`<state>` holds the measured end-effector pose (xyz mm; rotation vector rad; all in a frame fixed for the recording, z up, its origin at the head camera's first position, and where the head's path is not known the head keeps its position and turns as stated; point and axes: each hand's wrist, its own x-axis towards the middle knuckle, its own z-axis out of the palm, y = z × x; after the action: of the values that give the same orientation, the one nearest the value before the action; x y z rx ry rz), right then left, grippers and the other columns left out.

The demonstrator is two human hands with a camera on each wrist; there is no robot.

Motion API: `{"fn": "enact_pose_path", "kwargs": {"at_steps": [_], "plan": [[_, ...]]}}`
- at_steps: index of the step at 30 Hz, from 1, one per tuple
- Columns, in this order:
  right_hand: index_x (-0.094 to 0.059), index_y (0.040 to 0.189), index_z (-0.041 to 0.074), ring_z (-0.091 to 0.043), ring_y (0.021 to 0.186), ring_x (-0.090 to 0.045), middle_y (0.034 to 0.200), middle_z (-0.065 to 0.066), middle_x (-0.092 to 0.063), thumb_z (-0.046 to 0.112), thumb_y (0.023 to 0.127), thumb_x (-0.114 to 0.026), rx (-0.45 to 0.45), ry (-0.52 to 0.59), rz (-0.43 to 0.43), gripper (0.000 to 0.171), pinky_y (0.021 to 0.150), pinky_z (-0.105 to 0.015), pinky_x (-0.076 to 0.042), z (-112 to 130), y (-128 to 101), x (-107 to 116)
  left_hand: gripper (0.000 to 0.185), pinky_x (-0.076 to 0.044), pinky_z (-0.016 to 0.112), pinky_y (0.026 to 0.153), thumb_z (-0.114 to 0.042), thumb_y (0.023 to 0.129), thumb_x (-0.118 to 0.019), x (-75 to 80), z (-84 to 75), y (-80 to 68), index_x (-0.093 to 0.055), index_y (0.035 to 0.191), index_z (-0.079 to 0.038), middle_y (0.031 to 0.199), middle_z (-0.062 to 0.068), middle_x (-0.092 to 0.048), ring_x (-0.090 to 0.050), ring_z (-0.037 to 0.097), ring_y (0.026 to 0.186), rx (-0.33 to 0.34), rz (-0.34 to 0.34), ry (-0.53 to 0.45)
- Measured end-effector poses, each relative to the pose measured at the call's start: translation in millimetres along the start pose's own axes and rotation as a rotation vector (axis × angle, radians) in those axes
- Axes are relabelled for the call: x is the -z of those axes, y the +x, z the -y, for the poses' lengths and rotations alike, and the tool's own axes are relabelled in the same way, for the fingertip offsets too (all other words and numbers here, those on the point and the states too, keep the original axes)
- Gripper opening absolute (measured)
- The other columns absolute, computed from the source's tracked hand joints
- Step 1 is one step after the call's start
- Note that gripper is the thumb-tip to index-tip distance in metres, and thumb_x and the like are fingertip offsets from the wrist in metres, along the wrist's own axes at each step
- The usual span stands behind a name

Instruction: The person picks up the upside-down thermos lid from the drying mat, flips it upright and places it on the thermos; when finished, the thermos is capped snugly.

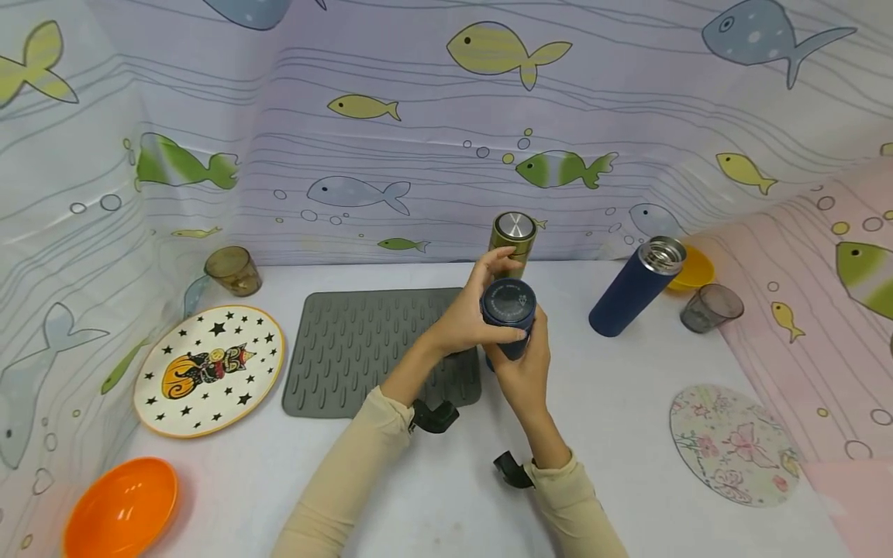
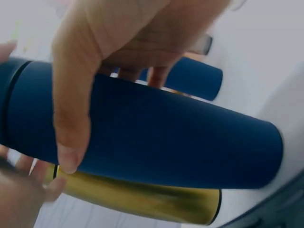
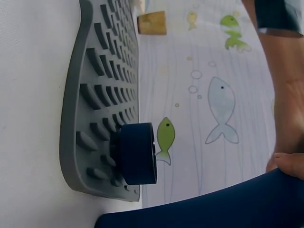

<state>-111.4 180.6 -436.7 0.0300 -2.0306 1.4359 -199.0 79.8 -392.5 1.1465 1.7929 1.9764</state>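
Fish-printed curtains surround a white table point(image 1: 432, 496), where a dark blue flask point(image 1: 509, 318) is held up by both hands.

The flask is gripped around its body by the right hand point(image 1: 528, 370), while the left hand point(image 1: 469, 314) is closed over its capped top end; it is kept in the air just in front of a gold flask point(image 1: 512, 239) and beside a grey mat point(image 1: 363, 349). For good work the body should be held firm and only the cap point(image 1: 508, 300) turned. Its surface is matte and smooth, so it may slip. On the mat edge a loose blue cap point(image 3: 137, 153) is seen, probably from the open flask point(image 1: 633, 288) standing at the right.
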Motion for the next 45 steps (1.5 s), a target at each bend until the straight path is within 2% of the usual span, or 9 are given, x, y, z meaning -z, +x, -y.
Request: {"fn": "enact_pose_path", "kwargs": {"at_steps": [3, 8, 12, 19, 25, 30, 35, 41, 45], "plan": [[-0.039, 0.144, -0.003, -0.037, 0.125, -0.050, 0.138, -0.024, -0.051, -0.008, 0.079, -0.077, 0.001, 0.003, -0.011, 0.076, 0.100, -0.056, -0.043, -15.0, 0.4, -1.8, 0.093, -0.035, 0.044, 0.112, -0.009, 0.071, -0.083, 1.6, -0.1, -4.2, -0.030, 0.147, -0.002, 0.139, 0.021, -0.042, -0.044, 0.020, 0.126, 0.000, -0.051, 0.081], [-0.040, 0.145, 0.004, -0.030, 0.124, -0.052, 0.138, -0.016, -0.053, -0.002, 0.081, -0.078, -0.001, 0.017, -0.006, 0.074, 0.101, -0.050, -0.044, -21.5, -0.4, -1.9, 0.086, -0.027, 0.050, 0.118, -0.013, 0.077, -0.071, 0.7, -1.8, -9.1, -0.026, 0.149, 0.001, 0.149, 0.025, -0.038, -0.039, 0.033, 0.138, -0.028, -0.006, -0.009], [-0.041, 0.146, 0.005, -0.027, 0.128, -0.050, 0.140, -0.014, -0.052, -0.001, 0.083, -0.076, 0.012, 0.009, -0.004, 0.073, 0.104, -0.049, -0.042, -22.2, -1.7, -2.6, 0.091, -0.032, 0.044, 0.114, -0.028, 0.076, -0.081, -4.7, -4.6, -11.2, -0.030, 0.149, -0.008, 0.142, 0.016, -0.039, -0.039, 0.024, 0.132, 0.011, -0.112, 0.193], [-0.042, 0.145, 0.005, -0.028, 0.125, -0.052, 0.139, -0.014, -0.053, -0.001, 0.083, -0.076, 0.028, 0.005, -0.012, 0.071, 0.100, -0.046, -0.045, -21.7, -2.4, -3.5, 0.093, -0.028, 0.052, 0.116, -0.005, 0.073, -0.075, -5.6, -4.6, -12.5, -0.026, 0.151, -0.005, 0.149, 0.019, -0.039, -0.038, 0.031, 0.138, -0.032, -0.081, 0.075], [-0.042, 0.145, 0.006, -0.026, 0.128, -0.050, 0.141, -0.014, -0.051, -0.003, 0.082, -0.075, 0.030, 0.031, 0.003, 0.072, 0.105, -0.043, -0.043, -21.3, -2.6, -4.8, 0.092, -0.039, 0.044, 0.108, -0.014, 0.071, -0.087, -9.4, -6.4, -14.2, -0.034, 0.146, -0.008, 0.139, 0.015, -0.042, -0.042, 0.025, 0.128, 0.036, -0.198, 0.199], [-0.041, 0.145, 0.004, -0.028, 0.124, -0.053, 0.139, -0.016, -0.052, -0.002, 0.083, -0.075, 0.026, 0.012, -0.013, 0.071, 0.098, -0.043, -0.046, -21.3, -3.8, -4.2, 0.087, -0.034, 0.043, 0.114, 0.006, 0.072, -0.073, -7.0, -6.0, -14.1, -0.029, 0.147, 0.001, 0.146, 0.025, -0.041, -0.041, 0.034, 0.135, -0.030, -0.071, -0.030], [-0.039, 0.146, 0.002, -0.032, 0.128, -0.050, 0.142, -0.018, -0.050, -0.007, 0.081, -0.075, -0.009, 0.007, -0.020, 0.074, 0.104, -0.049, -0.042, -18.9, -2.7, -3.6, 0.089, -0.037, 0.042, 0.112, -0.003, 0.073, -0.083, -7.1, -5.5, -14.4, -0.033, 0.147, -0.007, 0.144, 0.014, -0.045, -0.046, 0.024, 0.132, 0.040, -0.079, 0.100], [-0.039, 0.142, -0.008, -0.040, 0.126, -0.050, 0.138, -0.027, -0.050, -0.011, 0.081, -0.072, -0.037, 0.002, -0.027, 0.070, 0.103, -0.056, -0.041, 6.2, -1.7, 0.4, 0.082, -0.032, 0.049, 0.114, 0.002, 0.073, -0.079, -2.8, -4.3, -13.2, -0.039, 0.144, -0.005, 0.147, 0.012, -0.046, -0.045, 0.024, 0.133, 0.072, -0.023, 0.045], [-0.040, 0.139, -0.011, -0.041, 0.123, -0.051, 0.135, -0.029, -0.052, -0.012, 0.080, -0.072, -0.041, 0.004, -0.048, 0.068, 0.102, -0.056, -0.041, 19.2, 0.1, 3.8, 0.083, -0.034, 0.046, 0.113, -0.008, 0.071, -0.087, -6.6, -4.6, -13.3, -0.044, 0.142, -0.007, 0.137, 0.007, -0.051, -0.048, 0.019, 0.127, 0.093, -0.090, 0.182]]}}
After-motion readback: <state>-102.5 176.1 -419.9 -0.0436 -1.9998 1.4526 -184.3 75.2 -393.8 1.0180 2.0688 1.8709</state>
